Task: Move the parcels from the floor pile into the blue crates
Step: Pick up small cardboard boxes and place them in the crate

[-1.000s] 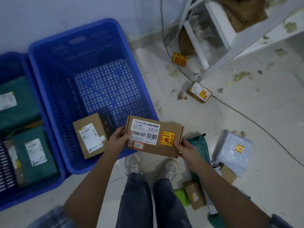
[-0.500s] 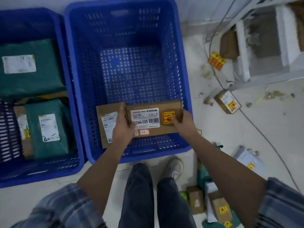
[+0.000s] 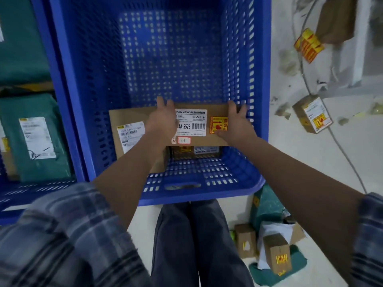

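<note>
Both hands hold one flat cardboard parcel (image 3: 205,125) inside the middle blue crate (image 3: 68,104), low near the crate's near wall. The left hand (image 3: 161,121) lies over the parcel's left end, fingers wrapped across the far edge and the palm covering part of the white printed label. The right hand (image 3: 236,123) grips the right end, fingers curled over the far corner and the thumb pressed on the top face beside the yellow-and-red warning sticker (image 3: 218,125). Just left of the left hand, partly under its forearm, a second cardboard box (image 3: 126,133) with a white barcode label sits in the same crate, touching or overlapping the held parcel. Beneath the held parcel, toward the wrists, the top of another labelled box (image 3: 194,151) shows. Far left of the left hand, a neighbouring blue crate (image 3: 41,195) holds green mailer bags (image 3: 35,137). Right of the right hand, beyond the crate wall, a small brown box (image 3: 312,113) lies on the pale floor (image 3: 290,162). Below the right forearm, small boxes (image 3: 277,253) and green bags remain in the floor pile.
</note>
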Available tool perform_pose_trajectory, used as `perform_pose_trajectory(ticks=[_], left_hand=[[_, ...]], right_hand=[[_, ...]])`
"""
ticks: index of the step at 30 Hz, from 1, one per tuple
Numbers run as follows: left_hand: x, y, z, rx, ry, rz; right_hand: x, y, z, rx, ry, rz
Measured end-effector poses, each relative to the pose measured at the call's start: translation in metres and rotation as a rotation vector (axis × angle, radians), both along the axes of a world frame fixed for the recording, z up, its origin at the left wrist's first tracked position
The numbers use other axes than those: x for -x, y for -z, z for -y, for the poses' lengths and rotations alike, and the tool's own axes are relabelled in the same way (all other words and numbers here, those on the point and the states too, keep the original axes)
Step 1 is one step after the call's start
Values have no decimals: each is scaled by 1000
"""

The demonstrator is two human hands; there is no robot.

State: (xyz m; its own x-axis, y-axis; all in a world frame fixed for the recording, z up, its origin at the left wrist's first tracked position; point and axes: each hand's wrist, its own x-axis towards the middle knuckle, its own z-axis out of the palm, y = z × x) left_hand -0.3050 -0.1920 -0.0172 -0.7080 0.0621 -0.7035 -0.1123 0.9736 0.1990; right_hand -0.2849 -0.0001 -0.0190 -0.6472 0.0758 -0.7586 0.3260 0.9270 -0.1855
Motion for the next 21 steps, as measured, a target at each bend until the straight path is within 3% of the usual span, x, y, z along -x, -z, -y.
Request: perform_pose_trajectory(ticks=[5,13,17,21], left_hand=[[0,36,-25,108,146,63],[-32,118,-63,93,17,268],[-29,139,-53,185,235,44],[-30,145,-49,125,244,13]], right_hand=[[-1,44,0,-12,18,48],[-22,121,11,-133,-138,136],[-16,146,3,-88,-126,147],[-8,151,-2,-90,-300,93]])
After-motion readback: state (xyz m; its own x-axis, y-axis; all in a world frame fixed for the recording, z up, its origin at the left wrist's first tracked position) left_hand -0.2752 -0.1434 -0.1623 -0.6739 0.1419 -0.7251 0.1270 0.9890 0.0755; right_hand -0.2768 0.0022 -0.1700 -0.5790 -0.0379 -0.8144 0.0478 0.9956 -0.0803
